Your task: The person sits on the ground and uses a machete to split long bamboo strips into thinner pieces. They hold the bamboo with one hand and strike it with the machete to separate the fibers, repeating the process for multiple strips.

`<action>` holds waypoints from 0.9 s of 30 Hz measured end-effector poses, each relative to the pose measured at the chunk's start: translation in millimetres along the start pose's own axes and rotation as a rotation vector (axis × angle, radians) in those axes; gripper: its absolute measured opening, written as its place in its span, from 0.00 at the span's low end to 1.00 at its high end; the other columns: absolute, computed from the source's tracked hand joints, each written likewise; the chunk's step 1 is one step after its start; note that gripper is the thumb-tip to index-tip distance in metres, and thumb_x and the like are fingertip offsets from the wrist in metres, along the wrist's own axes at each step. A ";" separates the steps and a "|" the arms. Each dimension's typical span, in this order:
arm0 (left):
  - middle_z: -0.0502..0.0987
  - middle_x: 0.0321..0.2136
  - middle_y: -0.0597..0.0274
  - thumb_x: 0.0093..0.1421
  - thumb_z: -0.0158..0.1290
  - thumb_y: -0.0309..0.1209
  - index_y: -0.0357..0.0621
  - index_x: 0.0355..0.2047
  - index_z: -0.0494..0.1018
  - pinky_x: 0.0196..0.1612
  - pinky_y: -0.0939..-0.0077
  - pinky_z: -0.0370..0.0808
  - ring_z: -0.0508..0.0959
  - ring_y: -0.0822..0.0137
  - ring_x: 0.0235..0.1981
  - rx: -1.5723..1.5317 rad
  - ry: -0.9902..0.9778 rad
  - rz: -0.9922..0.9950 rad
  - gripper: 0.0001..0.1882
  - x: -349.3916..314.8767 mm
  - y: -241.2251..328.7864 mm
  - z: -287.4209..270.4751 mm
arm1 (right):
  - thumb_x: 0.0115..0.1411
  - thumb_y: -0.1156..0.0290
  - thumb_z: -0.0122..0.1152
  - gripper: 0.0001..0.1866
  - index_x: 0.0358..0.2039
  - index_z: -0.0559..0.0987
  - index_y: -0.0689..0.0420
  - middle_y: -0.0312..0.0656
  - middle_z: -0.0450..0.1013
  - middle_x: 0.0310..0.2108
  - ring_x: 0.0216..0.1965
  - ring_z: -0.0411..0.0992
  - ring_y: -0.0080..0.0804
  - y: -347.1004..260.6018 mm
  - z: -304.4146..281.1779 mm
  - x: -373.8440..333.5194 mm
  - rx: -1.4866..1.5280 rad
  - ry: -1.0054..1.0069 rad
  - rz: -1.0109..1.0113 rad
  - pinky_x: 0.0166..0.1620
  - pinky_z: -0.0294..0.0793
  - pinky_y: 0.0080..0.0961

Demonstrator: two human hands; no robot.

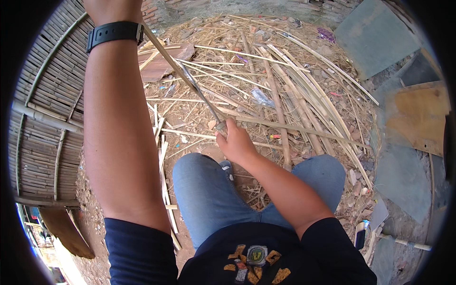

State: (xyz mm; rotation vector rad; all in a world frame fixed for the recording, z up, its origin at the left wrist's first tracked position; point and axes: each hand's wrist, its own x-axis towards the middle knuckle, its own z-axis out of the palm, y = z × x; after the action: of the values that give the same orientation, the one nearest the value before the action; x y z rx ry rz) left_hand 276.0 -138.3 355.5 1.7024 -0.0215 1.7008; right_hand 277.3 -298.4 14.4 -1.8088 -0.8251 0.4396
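Observation:
My left arm is raised along the left side, and my left hand (114, 10) is cut off by the top edge, so its fingers are hidden. A long bamboo strip (164, 51) slants down from beside that wrist toward my right hand (236, 142). In front of my knees, the right hand is closed round the short handle of a knife (209, 105). Its narrow metal blade points up and left, lying along the strip. Another bamboo length (304, 129) runs rightward from near the knife; whether it joins the slanting strip, I cannot tell.
Bamboo strips and poles (308, 95) lie scattered over the littered ground, with a clear plastic piece (262, 98) among them. A brown board (164, 64) lies behind. A slatted bamboo panel (52, 95) stands left; grey sheets (377, 38) line the right.

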 end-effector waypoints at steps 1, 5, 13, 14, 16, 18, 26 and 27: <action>0.78 0.43 0.52 0.77 0.33 0.54 0.32 0.59 0.71 0.48 0.62 0.73 0.76 0.60 0.43 0.210 0.384 -0.102 0.35 -9.8 -8.3 27.8 | 0.65 0.62 0.60 0.20 0.48 0.70 0.64 0.56 0.78 0.29 0.33 0.79 0.59 12.7 -4.9 1.3 -0.022 0.001 0.058 0.36 0.76 0.49; 0.68 0.24 0.66 0.77 0.33 0.53 0.45 0.33 0.71 0.30 0.68 0.68 0.68 0.69 0.25 0.182 0.284 -0.106 0.28 -30.9 18.1 29.3 | 0.63 0.60 0.64 0.21 0.47 0.75 0.64 0.51 0.78 0.29 0.29 0.78 0.46 9.5 -30.5 10.7 0.044 0.065 0.105 0.35 0.74 0.40; 0.61 0.16 0.74 0.77 0.34 0.51 0.54 0.25 0.63 0.19 0.77 0.61 0.61 0.74 0.16 0.005 0.082 -0.015 0.25 -33.0 9.6 21.3 | 0.62 0.60 0.65 0.21 0.47 0.74 0.64 0.52 0.78 0.31 0.31 0.78 0.46 -33.0 -59.1 2.3 0.247 0.178 -0.058 0.38 0.75 0.41; 0.62 0.17 0.73 0.77 0.35 0.51 0.53 0.26 0.63 0.20 0.77 0.62 0.62 0.74 0.16 0.016 0.084 -0.007 0.24 -31.9 6.2 20.7 | 0.62 0.61 0.65 0.21 0.48 0.73 0.64 0.52 0.78 0.31 0.31 0.79 0.48 -41.6 -58.9 -1.4 0.277 0.230 -0.131 0.38 0.76 0.41; 0.64 0.18 0.70 0.77 0.36 0.49 0.51 0.27 0.64 0.21 0.76 0.64 0.64 0.72 0.18 0.053 0.102 -0.006 0.24 -27.2 -2.0 18.7 | 0.63 0.62 0.63 0.22 0.49 0.72 0.65 0.52 0.79 0.31 0.31 0.79 0.50 -38.9 -43.3 -7.7 0.293 0.287 -0.208 0.38 0.77 0.43; 0.66 0.20 0.68 0.77 0.37 0.48 0.48 0.28 0.65 0.22 0.75 0.65 0.66 0.71 0.19 0.082 0.118 -0.001 0.23 -18.8 -10.5 18.6 | 0.63 0.63 0.62 0.22 0.50 0.70 0.65 0.53 0.79 0.31 0.32 0.80 0.54 -8.8 -14.1 -11.1 0.264 0.296 -0.215 0.38 0.77 0.45; 0.69 0.18 0.60 0.77 0.36 0.43 0.42 0.29 0.63 0.23 0.71 0.67 0.69 0.66 0.16 0.055 0.100 -0.019 0.22 -8.5 -25.7 -4.4 | 0.61 0.63 0.65 0.20 0.45 0.74 0.66 0.57 0.78 0.31 0.35 0.79 0.56 -0.6 -27.8 2.3 -0.010 -0.100 0.144 0.39 0.76 0.46; 0.70 0.18 0.60 0.77 0.37 0.43 0.41 0.29 0.63 0.23 0.72 0.68 0.70 0.66 0.17 0.027 0.097 -0.026 0.22 -6.8 -26.8 -5.8 | 0.61 0.62 0.65 0.20 0.45 0.74 0.66 0.56 0.78 0.31 0.34 0.79 0.56 -2.0 -28.2 1.5 0.005 -0.083 0.140 0.38 0.76 0.45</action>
State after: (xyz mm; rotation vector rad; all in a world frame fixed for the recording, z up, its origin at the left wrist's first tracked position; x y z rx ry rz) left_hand 283.1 -118.8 336.4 1.6312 0.0687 1.7697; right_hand 295.8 -315.7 27.1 -1.8610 -0.7553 0.6105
